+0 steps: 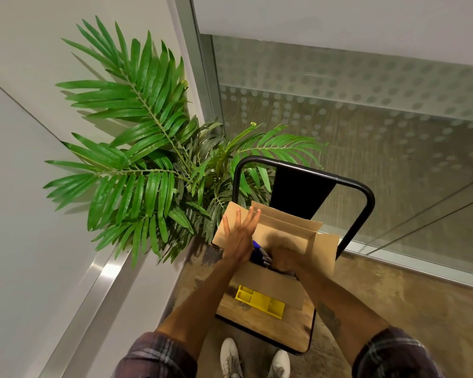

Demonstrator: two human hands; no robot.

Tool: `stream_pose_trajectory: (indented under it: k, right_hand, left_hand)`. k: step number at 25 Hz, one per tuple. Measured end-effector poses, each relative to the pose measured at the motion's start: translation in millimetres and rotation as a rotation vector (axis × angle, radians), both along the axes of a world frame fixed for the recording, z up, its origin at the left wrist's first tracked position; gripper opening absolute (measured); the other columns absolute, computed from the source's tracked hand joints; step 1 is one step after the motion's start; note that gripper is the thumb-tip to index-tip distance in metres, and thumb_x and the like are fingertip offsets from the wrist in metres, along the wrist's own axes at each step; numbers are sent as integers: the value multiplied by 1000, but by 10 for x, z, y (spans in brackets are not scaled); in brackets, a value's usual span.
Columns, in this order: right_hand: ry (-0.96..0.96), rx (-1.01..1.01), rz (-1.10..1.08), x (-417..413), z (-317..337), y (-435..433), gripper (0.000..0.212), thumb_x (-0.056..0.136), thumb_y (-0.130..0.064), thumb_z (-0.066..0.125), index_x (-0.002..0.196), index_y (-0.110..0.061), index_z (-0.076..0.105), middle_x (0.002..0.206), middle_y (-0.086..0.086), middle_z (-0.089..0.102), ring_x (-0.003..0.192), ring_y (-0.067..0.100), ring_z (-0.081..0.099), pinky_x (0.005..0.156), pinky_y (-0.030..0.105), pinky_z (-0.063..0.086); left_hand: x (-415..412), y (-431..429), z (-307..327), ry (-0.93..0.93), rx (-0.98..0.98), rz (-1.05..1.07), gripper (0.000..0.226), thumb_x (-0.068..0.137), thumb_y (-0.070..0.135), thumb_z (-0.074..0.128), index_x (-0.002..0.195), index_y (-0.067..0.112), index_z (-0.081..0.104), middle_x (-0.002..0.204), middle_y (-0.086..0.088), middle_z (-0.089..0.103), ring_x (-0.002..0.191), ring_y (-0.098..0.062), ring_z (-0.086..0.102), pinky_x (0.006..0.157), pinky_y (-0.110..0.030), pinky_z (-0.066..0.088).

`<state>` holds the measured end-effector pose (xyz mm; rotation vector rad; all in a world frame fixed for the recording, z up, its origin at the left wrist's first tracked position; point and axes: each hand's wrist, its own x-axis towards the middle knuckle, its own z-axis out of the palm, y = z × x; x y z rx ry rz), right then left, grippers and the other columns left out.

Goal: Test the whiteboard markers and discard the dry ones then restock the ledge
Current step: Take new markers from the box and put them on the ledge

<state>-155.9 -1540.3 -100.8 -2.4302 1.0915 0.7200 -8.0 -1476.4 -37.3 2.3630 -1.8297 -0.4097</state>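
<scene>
An open cardboard box (pixel 273 282) stands on the wooden seat of a chair (pixel 271 327). My left hand (pixel 239 236) lies flat with straight fingers against the box's left flap, pressing it outward. Reaching down into the box, my right hand (pixel 284 259) is blurred and its fingers are curled among markers. A blue marker (pixel 260 248) and some darker ones show inside, between my two hands. The rest of the box's contents is hidden by my right hand.
A yellow plastic tray (pixel 260 300) lies on the seat in front of the box. A large green palm plant (pixel 148 148) fills the corner to the left. A metal ledge (pixel 99 279) runs along the left wall. Frosted glass (pixel 366 118) is behind the chair.
</scene>
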Motion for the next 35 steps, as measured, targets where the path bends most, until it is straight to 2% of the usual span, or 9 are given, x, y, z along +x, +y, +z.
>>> stream_pose_trajectory:
  k: [3, 8, 11, 15, 19, 23, 26, 32, 35]
  right_hand:
    - [-41, 3, -91, 11, 22, 35, 28, 102, -26, 46, 124, -14, 57, 130, 8, 58, 119, 27, 54, 102, 35, 41]
    - [-120, 5, -151, -17, 84, 25, 42, 96, -33, 57, 134, -18, 52, 134, 6, 58, 118, 27, 57, 97, 35, 46]
    - [-165, 16, -192, -17, 79, 52, 52, 94, -35, 61, 141, -20, 46, 140, 6, 54, 126, 27, 53, 102, 37, 44]
    - [-201, 79, -215, 24, 79, 60, 52, 96, -49, 53, 136, -17, 49, 132, 8, 60, 117, 27, 57, 101, 36, 47]
    - [-128, 84, -168, 35, 73, -3, 62, 91, -52, 58, 142, -21, 43, 137, 4, 56, 119, 27, 56, 97, 38, 48]
    - [-90, -42, -48, -6, 6, 41, 58, 93, -42, 58, 143, -20, 37, 139, 7, 51, 121, 30, 54, 89, 42, 51]
    - [-101, -71, -95, -53, -71, 76, 58, 92, -50, 56, 140, -23, 39, 136, 5, 52, 119, 28, 53, 87, 42, 50]
    - [-162, 19, -234, -20, -73, 63, 52, 95, -51, 54, 134, -17, 54, 133, 8, 59, 119, 28, 56, 98, 39, 48]
    - [-145, 90, -237, -33, -38, 32, 43, 100, -35, 51, 139, -19, 48, 139, 9, 55, 123, 29, 54, 101, 39, 45]
  left_hand:
    - [12, -19, 9, -8, 7, -3, 91, 84, -8, 47, 157, 27, 5, 165, 2, 14, 151, -35, 11, 113, -69, -2]
    - [18, -9, -21, 52, -13, 0, 82, 88, -3, 43, 157, 27, 10, 165, 2, 16, 151, -34, 11, 113, -68, -6]
    - [32, 0, -15, 78, -19, -1, 83, 88, -3, 43, 157, 28, 10, 165, 2, 15, 151, -34, 9, 113, -66, -8]
    - [40, -5, -4, 93, -19, -2, 86, 85, -5, 41, 157, 30, 9, 165, 2, 14, 152, -33, 7, 114, -65, -10]
    - [32, -24, 30, 126, 2, 5, 89, 83, -4, 39, 157, 32, 8, 166, 2, 9, 152, -31, 2, 113, -63, -15]
    - [34, -32, 20, 163, 0, 14, 89, 83, -5, 40, 157, 32, 8, 166, 2, 8, 153, -31, -1, 111, -62, -20]
    - [58, -17, -9, 172, -2, 14, 86, 86, -4, 39, 157, 32, 9, 166, 2, 8, 153, -31, -1, 112, -61, -19]
    - [58, 3, 42, 108, 6, -8, 86, 84, 1, 47, 157, 27, 11, 165, -1, 14, 152, -32, 6, 114, -65, -8]
    - [56, 5, 24, 168, 3, 5, 85, 85, 3, 48, 157, 29, 12, 165, 0, 13, 152, -31, 4, 114, -62, -13]
